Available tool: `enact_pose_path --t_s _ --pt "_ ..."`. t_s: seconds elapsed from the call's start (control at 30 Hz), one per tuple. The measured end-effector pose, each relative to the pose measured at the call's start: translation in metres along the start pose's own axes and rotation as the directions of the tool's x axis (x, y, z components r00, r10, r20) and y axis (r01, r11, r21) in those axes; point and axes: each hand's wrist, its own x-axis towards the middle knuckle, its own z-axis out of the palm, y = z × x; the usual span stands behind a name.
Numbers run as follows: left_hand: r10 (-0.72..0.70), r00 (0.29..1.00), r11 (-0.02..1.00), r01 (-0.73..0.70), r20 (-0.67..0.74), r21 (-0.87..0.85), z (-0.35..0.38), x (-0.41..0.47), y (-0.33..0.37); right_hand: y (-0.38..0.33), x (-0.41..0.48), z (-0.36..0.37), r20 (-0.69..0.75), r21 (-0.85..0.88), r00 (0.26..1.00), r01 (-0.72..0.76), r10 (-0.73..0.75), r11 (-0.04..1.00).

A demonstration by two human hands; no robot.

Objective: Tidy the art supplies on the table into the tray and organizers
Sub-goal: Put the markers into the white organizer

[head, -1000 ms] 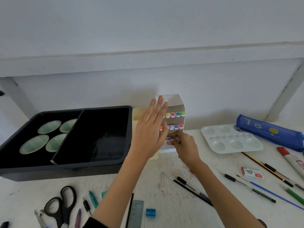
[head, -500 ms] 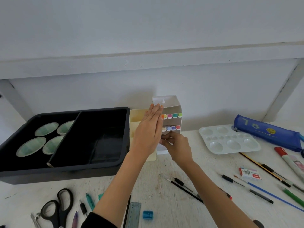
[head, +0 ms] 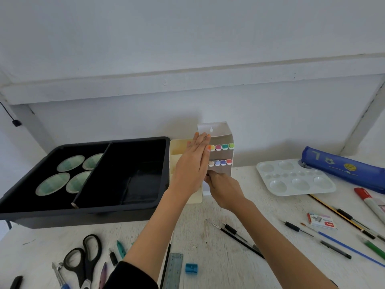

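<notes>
My left hand [head: 192, 167] lies flat, fingers straight and together, against the left front edge of the white marker box [head: 220, 132]. The box stands upright at the far side of the table [head: 208, 236], just right of the cream organizer [head: 177, 149]. I judge the flat palm is there to brace the light carton so it does not slide or tip while I work at its open face.

My right hand [head: 224, 188] is low at the bottom row, fingers curled in toward the opening. Its own knuckles hide the fingertips, so I cannot tell whether a marker is pinched between them. Two rows of markers [head: 224, 146] show above it, caps outward, which makes each colour easy to read.

The black tray [head: 83, 213] sits to the left, touching the organizer, with four round dishes [head: 70, 163] in its left compartment and its right compartment open.

Much is left to tidy. The scissors [head: 83, 259], ruler [head: 174, 270] and blue sharpener [head: 191, 269] lie near me, and the palette [head: 295, 178] and blue pencil case [head: 341, 170] are to the right.
</notes>
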Motion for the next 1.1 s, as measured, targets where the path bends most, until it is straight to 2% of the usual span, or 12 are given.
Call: enact_pose_path --t_s 0.07,0.17,0.33,0.53,0.73,0.83,0.9,1.0,1.1 --pt "-0.003 1.0 1.0 0.003 0.002 0.002 0.0 0.0 0.0 0.002 0.004 -0.002 0.053 -0.021 0.998 0.018 -0.016 1.0" --pt "-0.001 1.0 1.0 0.001 0.001 0.002 0.0 -0.001 0.001 0.005 0.007 -0.007 0.113 0.073 0.993 0.022 -0.031 0.997" --pt "-0.002 1.0 1.0 0.002 0.004 0.012 -0.001 0.001 0.0 0.008 0.008 -0.012 0.145 0.095 0.987 0.055 -0.069 0.994" --pt "-0.018 1.0 1.0 0.018 0.007 0.006 0.0 0.001 0.002 0.007 0.005 -0.022 0.227 0.299 0.973 -0.021 -0.05 0.954" --pt "-0.006 1.0 0.999 0.006 0.008 0.035 -0.002 -0.002 0.006 0.002 -0.005 -0.011 0.165 0.323 0.986 -0.071 0.018 0.944" --pt "0.0 1.0 0.997 -0.002 0.023 0.077 -0.001 0.001 0.006 0.005 -0.017 -0.007 0.048 0.28 0.998 -0.046 0.034 0.959" --pt "-0.008 0.999 0.985 0.003 0.032 0.174 0.003 0.001 0.005 0.007 -0.036 -0.011 -0.012 0.224 1.0 -0.025 0.028 0.974" --pt "0.047 0.995 0.942 -0.014 -0.09 0.336 0.021 -0.011 0.016 0.016 -0.073 -0.021 -0.037 0.17 0.999 -0.015 0.021 0.985" --pt "0.109 0.975 0.965 -0.057 -0.194 0.256 0.052 -0.021 0.043 0.039 -0.105 -0.038 -0.028 0.174 0.999 -0.026 0.032 0.984"
